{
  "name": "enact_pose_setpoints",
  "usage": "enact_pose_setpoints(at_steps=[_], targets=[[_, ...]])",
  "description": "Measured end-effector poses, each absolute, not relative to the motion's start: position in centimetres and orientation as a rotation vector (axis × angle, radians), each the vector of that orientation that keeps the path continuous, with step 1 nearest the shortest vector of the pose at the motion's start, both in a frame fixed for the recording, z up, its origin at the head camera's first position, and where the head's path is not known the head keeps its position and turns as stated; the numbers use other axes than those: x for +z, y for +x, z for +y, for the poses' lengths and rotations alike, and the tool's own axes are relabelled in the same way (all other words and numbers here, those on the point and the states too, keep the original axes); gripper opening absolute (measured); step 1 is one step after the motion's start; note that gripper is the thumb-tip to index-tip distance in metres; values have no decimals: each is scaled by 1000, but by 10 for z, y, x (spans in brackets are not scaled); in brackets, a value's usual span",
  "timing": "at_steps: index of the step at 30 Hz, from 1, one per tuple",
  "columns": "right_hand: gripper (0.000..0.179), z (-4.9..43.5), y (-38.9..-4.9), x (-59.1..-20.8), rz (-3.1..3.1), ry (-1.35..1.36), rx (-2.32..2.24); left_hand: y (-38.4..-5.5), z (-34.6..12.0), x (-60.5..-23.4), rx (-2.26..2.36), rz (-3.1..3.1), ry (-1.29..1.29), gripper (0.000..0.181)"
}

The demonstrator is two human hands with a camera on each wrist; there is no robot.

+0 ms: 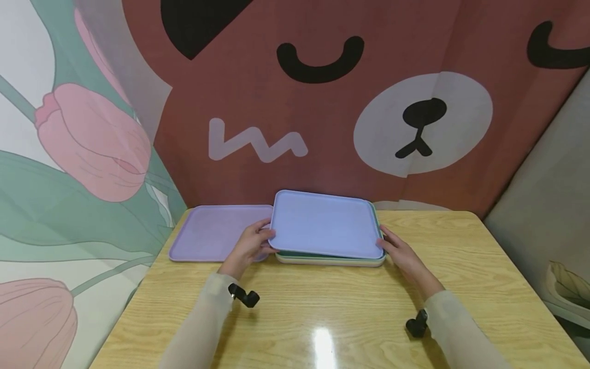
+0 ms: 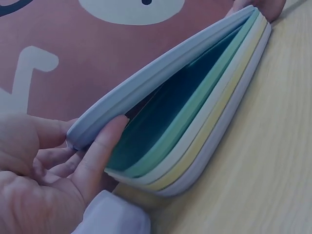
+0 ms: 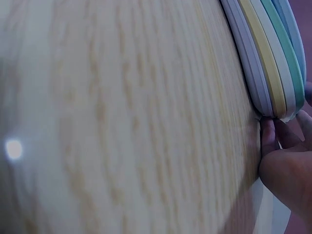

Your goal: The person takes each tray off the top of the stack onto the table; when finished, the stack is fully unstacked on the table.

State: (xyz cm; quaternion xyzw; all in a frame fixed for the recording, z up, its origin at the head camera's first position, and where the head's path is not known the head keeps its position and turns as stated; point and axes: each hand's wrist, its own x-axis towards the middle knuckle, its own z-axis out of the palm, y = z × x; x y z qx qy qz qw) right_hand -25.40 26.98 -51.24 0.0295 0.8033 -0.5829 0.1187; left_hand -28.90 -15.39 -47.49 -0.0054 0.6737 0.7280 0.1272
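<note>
A light blue tray [image 1: 326,223] lies tilted over a stack of trays, its left end raised and its right end close against the stack. At that raised end my left hand [image 1: 251,243] pinches the rim between thumb and fingers. My right hand [image 1: 402,251] is at the opposite end, its thumb over the blue rim and its fingers against the stack's side. Beneath, the left wrist view shows a green tray [image 2: 183,124], then a white tray [image 2: 195,117], a yellow tray [image 2: 214,126] and a pale lilac tray [image 2: 226,129] at the bottom.
A purple tray [image 1: 221,230] lies flat at the left of the wooden table [image 1: 332,307], partly behind my left hand. Behind the table's far edge hangs a cloth [image 1: 258,179] printed with a bear. A grey surface [image 1: 548,179] stands along the right.
</note>
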Motion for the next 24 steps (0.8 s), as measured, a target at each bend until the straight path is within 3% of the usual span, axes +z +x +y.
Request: enact_pose_setpoints(at_steps=[24], targets=[[74,270,-254,-516,2375,-1,-1685,-253,-232,-473,2102,1983,95,57]])
